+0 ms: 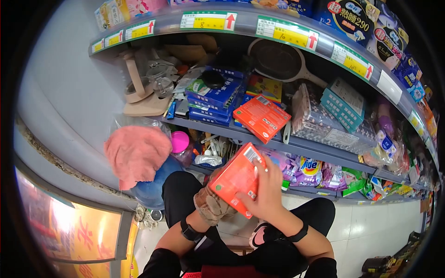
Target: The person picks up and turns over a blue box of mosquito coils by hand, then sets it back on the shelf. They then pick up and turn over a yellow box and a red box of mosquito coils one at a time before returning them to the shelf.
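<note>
A flat red box (235,180) with a barcode is tilted above my lap. My right hand (264,190) grips its right side, fingers on the upper edge and thumb across the face. My left hand (213,201), covered by a brown patterned cloth or glove, is closed at the box's left side and underside; its fingertips are hidden. Just ahead, a similar red box (263,118) lies at the shelf edge beside a stack of blue boxes (214,95).
The grey shelf (199,124) also bears a teal box (343,104), a patterned fabric case (308,116) and a handled oval mirror or pan (278,58). A pink cloth (138,155) lies over a blue container (157,185) at left. Detergent bags (308,171) fill the lower shelf.
</note>
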`<state>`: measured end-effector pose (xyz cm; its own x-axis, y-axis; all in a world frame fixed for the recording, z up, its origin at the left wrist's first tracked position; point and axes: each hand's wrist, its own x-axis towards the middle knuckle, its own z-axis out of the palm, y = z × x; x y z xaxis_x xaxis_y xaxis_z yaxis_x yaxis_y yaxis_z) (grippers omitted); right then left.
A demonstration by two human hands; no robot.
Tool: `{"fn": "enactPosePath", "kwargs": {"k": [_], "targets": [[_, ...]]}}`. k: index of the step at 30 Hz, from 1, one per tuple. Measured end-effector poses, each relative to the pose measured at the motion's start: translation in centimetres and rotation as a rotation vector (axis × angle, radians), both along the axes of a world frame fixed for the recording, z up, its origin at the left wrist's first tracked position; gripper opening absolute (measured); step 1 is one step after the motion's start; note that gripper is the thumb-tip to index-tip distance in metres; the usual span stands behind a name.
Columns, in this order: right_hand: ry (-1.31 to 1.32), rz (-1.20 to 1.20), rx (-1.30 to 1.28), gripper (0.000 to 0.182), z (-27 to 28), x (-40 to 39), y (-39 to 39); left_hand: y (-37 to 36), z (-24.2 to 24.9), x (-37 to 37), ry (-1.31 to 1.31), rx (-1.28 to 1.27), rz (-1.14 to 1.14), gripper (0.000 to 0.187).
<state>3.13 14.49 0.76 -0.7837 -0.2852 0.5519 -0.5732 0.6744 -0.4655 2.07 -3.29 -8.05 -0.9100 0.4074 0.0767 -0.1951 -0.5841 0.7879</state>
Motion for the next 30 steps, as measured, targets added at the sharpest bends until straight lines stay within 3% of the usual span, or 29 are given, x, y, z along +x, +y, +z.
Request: {"fn": "enactPosePath", "kwargs": {"k": [5, 9, 13, 15, 17, 20, 26, 30], "targets": [[-0.093, 0.148, 0.082, 0.139, -0.1, 2.4, -2.6, 0.5, 0.7, 0.1, 0.042, 0.011, -0.04, 0.056], [-0.076, 0.18, 0.093, 0.131, 0.3, 2.0, -2.5, 0.4, 1.8, 0.7, -0.034, 0.21, -0.078, 0.055], [-0.015, 0.196, 0.053, 0.122, 0.8, 0.2, -2.1, 0.2, 2.9, 0.9, -0.308, 0.754, -0.224, 0.053], [-0.02, 0.194, 0.061, 0.119, 1.0, 0.1, -1.7, 0.0, 4.4, 0.9, -0.351, 0.836, -0.242, 0.052], [-0.021, 0.199, 0.092, 0.117, 1.2, 0.0, -1.5, 0.5, 8.1, 1.2, -0.004, 0.462, -0.095, 0.055], [-0.059, 0.301, 0.104, 0.115, 0.7, 1.0, -1.6, -0.8, 7.4, 1.3, 0.119, 0.247, -0.038, 0.055], [0.008, 0.269, 0.135, 0.111, 2.2, 1.9, -2.8, 0.1, 3.3, 1.7, 0.022, 0.22, -0.017, 0.055], [-0.002, 0.032, 0.026, 0.114, 2.6, -1.5, -1.0, 0.7, 3.5, 0.8, 0.011, 0.271, 0.026, 0.055]]}}
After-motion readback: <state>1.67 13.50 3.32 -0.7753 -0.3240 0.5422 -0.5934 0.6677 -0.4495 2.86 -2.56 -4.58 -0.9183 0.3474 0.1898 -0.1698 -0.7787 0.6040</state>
